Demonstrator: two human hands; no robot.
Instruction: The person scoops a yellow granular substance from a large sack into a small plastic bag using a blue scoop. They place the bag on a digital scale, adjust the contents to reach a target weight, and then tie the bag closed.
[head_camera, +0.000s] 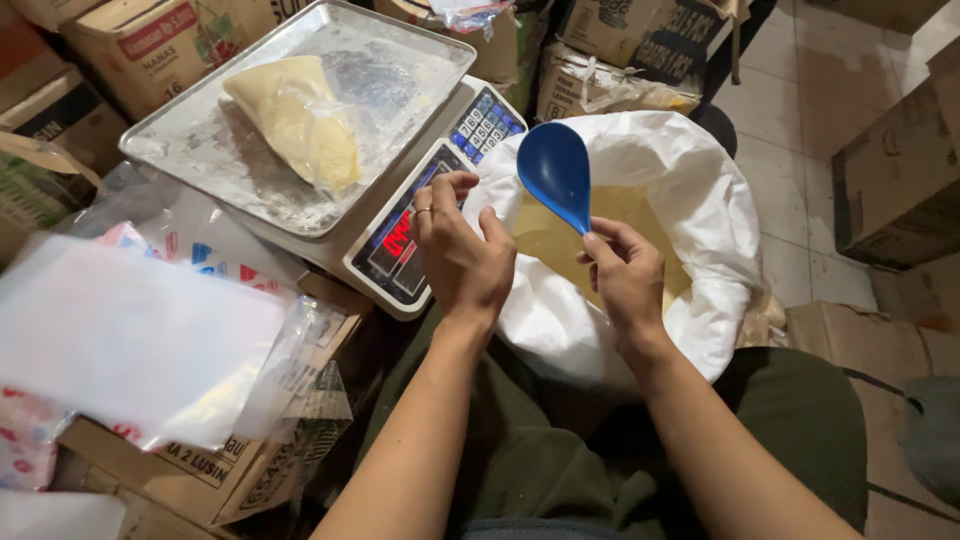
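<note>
My right hand (625, 275) grips the handle of a blue plastic scoop (556, 170), its bowl raised above a white sack (690, 190) that holds pale yellow powder (560, 240). My left hand (462, 250), with a ring on one finger, rests at the sack's left rim next to the scale's keypad, fingers curled; whether it pinches the sack edge I cannot tell. A clear bag of yellow powder (300, 120) lies on the steel pan (410, 60) of a digital scale (400, 245) with a red display.
A stack of clear plastic bags (140, 340) lies on a cardboard box (210, 470) at the left. More cardboard boxes (150, 40) stand behind the scale and another at the right (895, 170). Tiled floor (790, 110) shows at the upper right.
</note>
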